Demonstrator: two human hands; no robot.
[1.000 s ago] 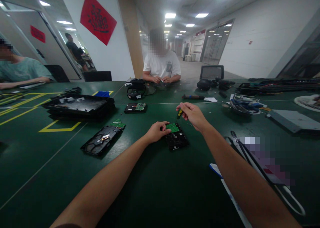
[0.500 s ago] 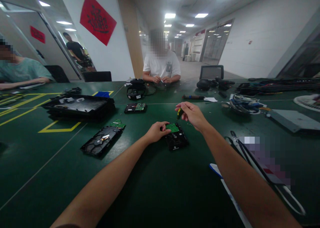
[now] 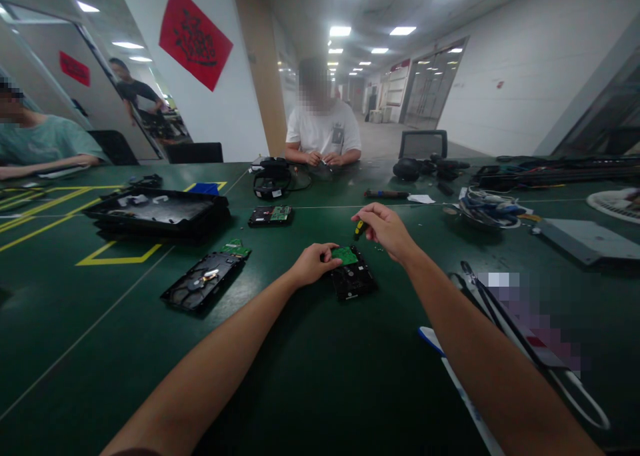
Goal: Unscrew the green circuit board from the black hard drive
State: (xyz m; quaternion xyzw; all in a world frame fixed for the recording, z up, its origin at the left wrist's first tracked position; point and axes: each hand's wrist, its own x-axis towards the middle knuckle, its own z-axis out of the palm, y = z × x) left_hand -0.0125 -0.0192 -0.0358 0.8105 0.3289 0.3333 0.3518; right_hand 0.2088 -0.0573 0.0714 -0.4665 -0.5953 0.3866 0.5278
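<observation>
Yellow-black screwdriver [image 3: 359,229] in curled right hand [image 3: 384,225]

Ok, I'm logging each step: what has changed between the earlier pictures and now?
In the background, the person in the dark shirt has moved leftward in the picture. Nothing was taken hold of or let go: the left hand stays on the hard drive, the right hand on the yellow-and-black screwdriver.
</observation>
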